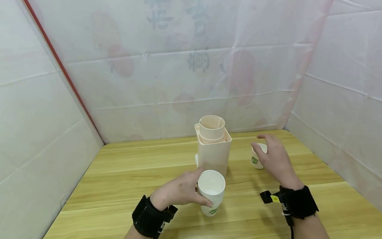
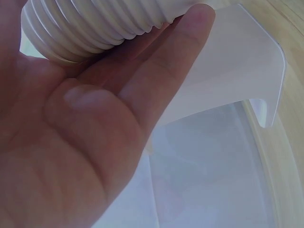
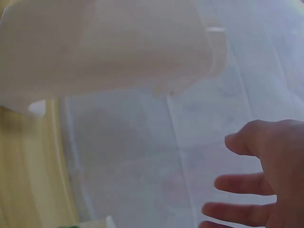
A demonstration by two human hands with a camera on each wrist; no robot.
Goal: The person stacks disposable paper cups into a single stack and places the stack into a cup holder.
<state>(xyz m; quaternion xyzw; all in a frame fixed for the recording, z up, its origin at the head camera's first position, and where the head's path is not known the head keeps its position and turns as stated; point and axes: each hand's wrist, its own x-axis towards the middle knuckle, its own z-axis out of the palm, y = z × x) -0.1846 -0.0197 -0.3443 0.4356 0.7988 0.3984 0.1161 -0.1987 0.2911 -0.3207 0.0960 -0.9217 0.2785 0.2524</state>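
My left hand (image 1: 185, 189) grips a stack of white paper cups (image 1: 212, 184), thumb on the near side. In the left wrist view the stacked rims (image 2: 95, 23) lie against the fingers. Right behind the stack stands a cream box-shaped holder (image 1: 213, 156) with a round tube (image 1: 212, 128) rising from its top. At the right, my right hand (image 1: 276, 161) hovers beside a single paper cup (image 1: 257, 162) with a green print. Its fingers are spread with nothing between them in the right wrist view, where only the cup's rim (image 3: 97, 223) shows at the bottom.
All of this stands on a wood-grain table (image 1: 134, 172). White sheeting (image 1: 164, 83) with faded prints hangs behind the table and along both sides. Black straps with small cameras (image 1: 298, 200) are around both wrists.
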